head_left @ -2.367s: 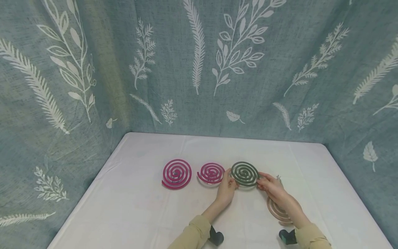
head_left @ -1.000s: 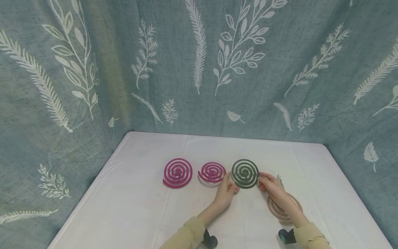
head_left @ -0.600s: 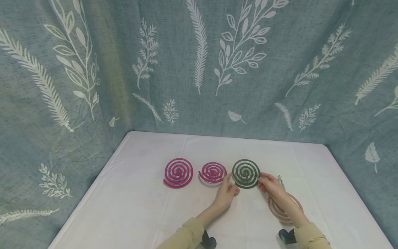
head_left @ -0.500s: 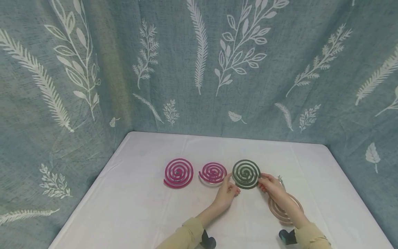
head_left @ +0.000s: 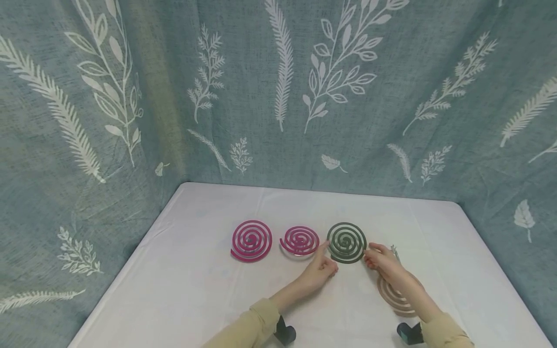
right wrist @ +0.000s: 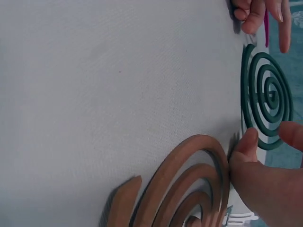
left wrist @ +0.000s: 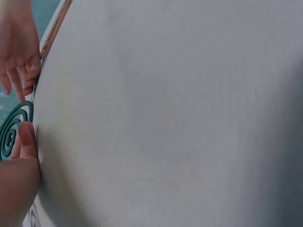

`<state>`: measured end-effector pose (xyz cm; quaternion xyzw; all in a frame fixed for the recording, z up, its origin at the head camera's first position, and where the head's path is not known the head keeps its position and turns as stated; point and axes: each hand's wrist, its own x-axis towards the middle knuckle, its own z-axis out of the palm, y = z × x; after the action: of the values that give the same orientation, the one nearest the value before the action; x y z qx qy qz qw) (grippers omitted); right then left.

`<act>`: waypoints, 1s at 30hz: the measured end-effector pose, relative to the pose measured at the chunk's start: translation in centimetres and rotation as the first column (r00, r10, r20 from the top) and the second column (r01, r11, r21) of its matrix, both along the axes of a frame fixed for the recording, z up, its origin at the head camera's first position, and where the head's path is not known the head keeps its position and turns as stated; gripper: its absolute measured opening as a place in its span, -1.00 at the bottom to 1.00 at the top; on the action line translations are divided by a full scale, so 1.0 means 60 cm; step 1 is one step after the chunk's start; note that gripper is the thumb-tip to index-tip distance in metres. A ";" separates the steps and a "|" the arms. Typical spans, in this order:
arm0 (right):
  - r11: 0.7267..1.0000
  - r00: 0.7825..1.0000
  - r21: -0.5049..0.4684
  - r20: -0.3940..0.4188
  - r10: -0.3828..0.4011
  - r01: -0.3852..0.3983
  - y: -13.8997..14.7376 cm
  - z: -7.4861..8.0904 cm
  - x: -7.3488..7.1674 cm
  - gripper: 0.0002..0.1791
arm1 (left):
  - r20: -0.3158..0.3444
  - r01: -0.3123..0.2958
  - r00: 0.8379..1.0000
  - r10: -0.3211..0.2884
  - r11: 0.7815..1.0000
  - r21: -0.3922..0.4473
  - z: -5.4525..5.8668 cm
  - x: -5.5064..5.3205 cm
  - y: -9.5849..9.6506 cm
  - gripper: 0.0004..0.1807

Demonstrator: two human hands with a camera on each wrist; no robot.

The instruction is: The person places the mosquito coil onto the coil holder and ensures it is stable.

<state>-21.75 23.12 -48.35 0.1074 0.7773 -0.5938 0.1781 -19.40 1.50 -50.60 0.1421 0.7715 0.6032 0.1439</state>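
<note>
A dark green mosquito coil (head_left: pixel 345 242) lies between the two hands near the table's middle. My left hand (head_left: pixel 319 269) reaches its left side, the index finger extended to the rim and the other fingers loosely bent. On the right side, my right hand (head_left: pixel 385 263) has thumb and fingertips right at the rim; in the right wrist view the thumb and index finger stand apart around the green coil's (right wrist: pixel 272 96) edge. Partly under the right forearm lies a brown coil (head_left: pixel 388 292), large in the right wrist view.
Two pink coils, a left one (head_left: pixel 251 240) and a tilted one (head_left: pixel 300 240) with something shiny beneath, lie left of the green coil. A thin pale item (head_left: pixel 394 251) shows behind the right hand. Patterned curtain (head_left: pixel 261 96) surrounds the white table (head_left: pixel 174 270).
The green coil was held tilted between both hands and now lies flatter. The right fingers have loosened and drawn slightly right; the left hand's grip has eased to a touching index finger.
</note>
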 end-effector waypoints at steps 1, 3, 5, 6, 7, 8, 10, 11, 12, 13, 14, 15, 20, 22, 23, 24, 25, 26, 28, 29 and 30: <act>1.000 1.000 0.008 0.000 0.005 -0.005 0.001 0.002 0.002 -0.25 | -0.004 0.016 1.000 -0.016 1.000 -0.020 0.002 0.000 -0.001 -0.34; 0.999 1.000 0.024 -0.011 0.021 -0.021 0.002 0.008 0.006 -0.25 | -0.017 0.048 0.999 -0.049 0.997 -0.058 0.007 0.000 -0.003 -0.38; 0.998 0.999 0.048 -0.023 0.049 -0.048 0.005 0.015 0.011 -0.25 | -0.037 0.081 0.996 -0.085 0.992 -0.098 0.013 -0.001 -0.003 -0.44; 0.995 0.997 0.072 -0.034 0.070 -0.067 0.007 0.019 0.014 -0.26 | -0.048 0.097 0.994 -0.103 0.989 -0.116 0.016 -0.002 -0.002 -0.48; 0.992 0.996 0.097 -0.042 0.083 -0.078 0.009 0.023 0.017 -0.28 | -0.061 0.116 0.990 -0.125 0.984 -0.131 0.020 -0.004 -0.001 -0.51; 0.988 0.994 0.122 -0.048 0.101 -0.095 0.013 0.027 0.021 -0.29 | -0.078 0.139 0.985 -0.152 0.979 -0.149 0.024 -0.005 0.000 -0.54; 0.976 0.989 0.176 -0.054 0.139 -0.127 0.022 0.034 0.028 -0.31 | -0.113 0.186 0.971 -0.210 0.963 -0.196 0.033 -0.009 0.003 -0.58; 0.969 0.986 0.201 -0.055 0.157 -0.143 0.028 0.036 0.031 -0.32 | -0.135 0.209 0.961 -0.243 0.952 -0.223 0.038 -0.011 0.004 -0.59; 0.964 0.984 0.217 -0.055 0.168 -0.152 0.034 0.039 0.035 -0.33 | -0.154 0.230 0.949 -0.275 0.939 -0.255 0.043 -0.013 0.006 -0.60; 0.961 0.982 0.220 -0.052 0.181 -0.166 0.040 0.041 0.038 -0.34 | -0.176 0.247 0.935 -0.307 0.923 -0.294 0.048 -0.014 0.008 -0.60; 0.956 0.979 0.229 -0.048 0.199 -0.184 0.047 0.043 0.041 -0.34 | -0.204 0.258 0.919 -0.338 0.905 -0.339 0.053 -0.015 0.011 -0.60; 0.950 0.975 0.240 -0.047 0.219 -0.202 0.055 0.045 0.044 -0.35 | -0.226 0.264 0.903 -0.367 0.886 -0.382 0.057 -0.016 0.014 -0.59; 0.920 0.965 0.306 -0.011 0.262 -0.246 0.090 0.046 0.058 -0.36 | -0.316 0.240 0.819 -0.478 0.787 -0.568 0.074 -0.020 0.033 -0.58; 0.917 0.969 0.320 0.010 0.248 -0.238 0.101 0.042 0.065 -0.34 | -0.343 0.228 0.786 -0.515 0.756 -0.613 0.078 -0.020 0.042 -0.59; 0.915 0.969 0.327 0.016 0.245 -0.237 0.106 0.040 0.068 -0.32 | -0.357 0.221 0.768 -0.532 0.743 -0.632 0.080 -0.020 0.047 -0.59; 0.913 0.970 0.331 0.020 0.244 -0.237 0.112 0.038 0.071 -0.32 | -0.367 0.215 0.751 -0.549 0.729 -0.649 0.081 -0.020 0.051 -0.59; 0.910 0.970 0.339 0.023 0.244 -0.237 0.118 0.036 0.073 -0.30 | -0.377 0.209 0.734 -0.565 0.716 -0.666 0.082 -0.019 0.055 -0.59; 0.907 0.971 0.351 0.024 0.239 -0.232 0.123 0.034 0.075 -0.29 | -0.385 0.203 0.717 -0.581 0.702 -0.682 0.081 -0.018 0.059 -0.59; 0.894 0.972 0.390 0.016 0.234 -0.221 0.134 0.032 0.078 -0.27 | -0.396 0.186 0.686 -0.610 0.673 -0.716 0.079 -0.015 0.067 -0.59; 0.887 0.972 0.408 0.010 0.234 -0.217 0.140 0.032 0.078 -0.27 | -0.395 0.178 0.674 -0.624 0.657 -0.733 0.077 -0.012 0.071 -0.58; 0.879 0.973 0.429 0.008 0.229 -0.210 0.145 0.031 0.079 -0.27 | -0.394 0.170 0.661 -0.638 0.639 -0.750 0.075 -0.010 0.075 -0.58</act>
<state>-17.02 31.84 -46.47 0.0419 0.8991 -0.3874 0.1997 -20.00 5.98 -46.08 0.4558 0.8745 0.1550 0.0579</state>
